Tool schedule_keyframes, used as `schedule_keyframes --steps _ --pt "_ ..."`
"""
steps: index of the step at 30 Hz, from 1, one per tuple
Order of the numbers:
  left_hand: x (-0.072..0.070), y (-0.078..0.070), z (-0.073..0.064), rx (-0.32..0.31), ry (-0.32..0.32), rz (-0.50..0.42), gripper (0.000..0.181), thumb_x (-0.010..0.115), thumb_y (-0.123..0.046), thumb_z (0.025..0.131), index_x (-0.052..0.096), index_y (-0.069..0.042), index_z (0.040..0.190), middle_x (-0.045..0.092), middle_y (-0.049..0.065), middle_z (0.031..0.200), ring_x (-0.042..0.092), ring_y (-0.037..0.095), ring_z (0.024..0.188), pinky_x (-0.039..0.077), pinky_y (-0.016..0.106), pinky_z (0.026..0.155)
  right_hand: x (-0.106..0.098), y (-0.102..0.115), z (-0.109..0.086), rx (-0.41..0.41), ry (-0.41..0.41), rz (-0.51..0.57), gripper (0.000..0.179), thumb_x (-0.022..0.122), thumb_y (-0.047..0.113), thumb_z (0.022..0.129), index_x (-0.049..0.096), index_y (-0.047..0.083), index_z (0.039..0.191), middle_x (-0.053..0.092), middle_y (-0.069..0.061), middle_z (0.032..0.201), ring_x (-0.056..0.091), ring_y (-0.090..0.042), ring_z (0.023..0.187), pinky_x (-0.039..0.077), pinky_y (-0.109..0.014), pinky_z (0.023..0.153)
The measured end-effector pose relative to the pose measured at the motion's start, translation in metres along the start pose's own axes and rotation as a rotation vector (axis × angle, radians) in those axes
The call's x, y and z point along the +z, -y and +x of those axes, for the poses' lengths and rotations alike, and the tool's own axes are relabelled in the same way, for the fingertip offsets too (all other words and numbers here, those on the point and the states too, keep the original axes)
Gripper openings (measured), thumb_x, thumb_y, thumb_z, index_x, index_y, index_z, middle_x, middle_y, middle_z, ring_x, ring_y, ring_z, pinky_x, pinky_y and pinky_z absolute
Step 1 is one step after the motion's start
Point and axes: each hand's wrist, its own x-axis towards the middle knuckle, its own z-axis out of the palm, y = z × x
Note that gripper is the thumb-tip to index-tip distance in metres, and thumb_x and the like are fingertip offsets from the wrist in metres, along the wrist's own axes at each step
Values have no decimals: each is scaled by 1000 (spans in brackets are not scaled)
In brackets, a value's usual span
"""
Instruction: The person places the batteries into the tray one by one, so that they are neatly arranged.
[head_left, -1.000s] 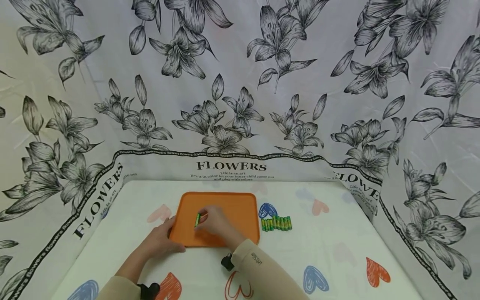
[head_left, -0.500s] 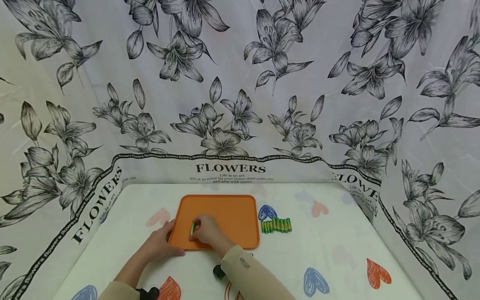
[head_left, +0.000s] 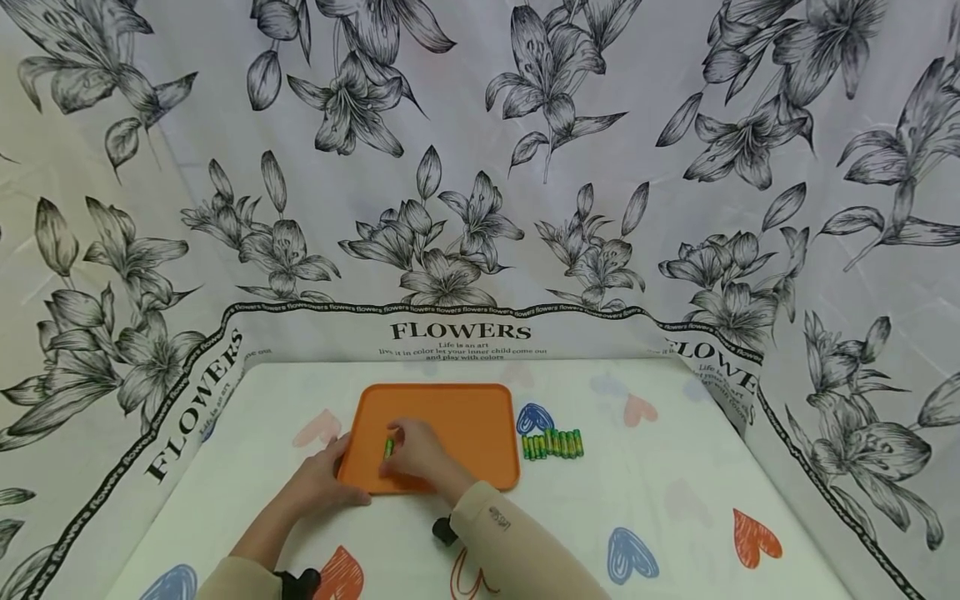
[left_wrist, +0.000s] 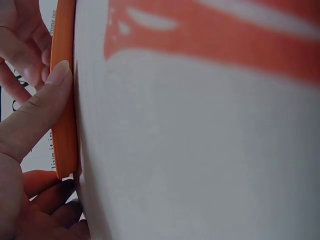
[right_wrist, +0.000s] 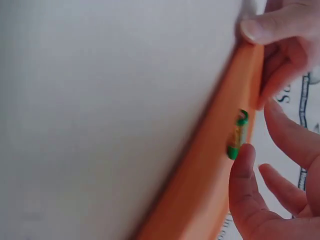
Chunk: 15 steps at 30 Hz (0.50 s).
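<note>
An orange tray (head_left: pixel 480 442) lies on the table, and my left hand (head_left: pixel 324 482) holds its near left corner. In the left wrist view the thumb (left_wrist: pixel 59 75) presses the tray's outer edge while the other fingers sit around the corner. My right hand (head_left: pixel 417 454) is over the tray's left part. Beside its fingertips a small green-and-yellow battery (right_wrist: pixel 239 135) lies on the tray. The thumb tip (right_wrist: pixel 245 152) is at the battery's lower end, perhaps touching it; the index finger stands apart from it.
Several more green batteries (head_left: pixel 552 445) lie side by side in a row on the table, just right of the tray. The white tablecloth (head_left: pixel 570 517) has printed hearts. A flower-patterned curtain (head_left: pixel 450 250) surrounds the table at the back and sides.
My right hand has carried the battery slightly left and toward me on the tray, and its fingers now spread away from it. The left hand stays at the tray's corner.
</note>
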Motion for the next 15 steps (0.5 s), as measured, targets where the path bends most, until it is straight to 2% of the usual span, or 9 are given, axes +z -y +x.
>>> schedule_keyframes --steps 5,9,15 --pt "1 2 1 2 2 5 133 94 -56 58 25 -2 159 18 35 161 24 57 145 30 70 112 -18 1 -9 -30 10 121 65 91 9 74 63 9 133 66 -7 120 63 -13 92 56 -27 72" --pt "1 3 3 6 -1 13 133 94 -55 58 25 -2 159 18 35 161 25 57 144 30 70 112 -34 0 -14 -66 -16 125 64 90 11 75 62 9 133 65 -10 122 62 -11 90 55 -26 72" --pt "2 4 4 -32 11 -4 135 95 -53 56 25 -2 159 16 34 162 20 55 147 25 70 115 -62 -2 -24 -76 -51 143 60 88 16 78 64 16 133 65 -9 123 60 -10 91 56 -29 76"
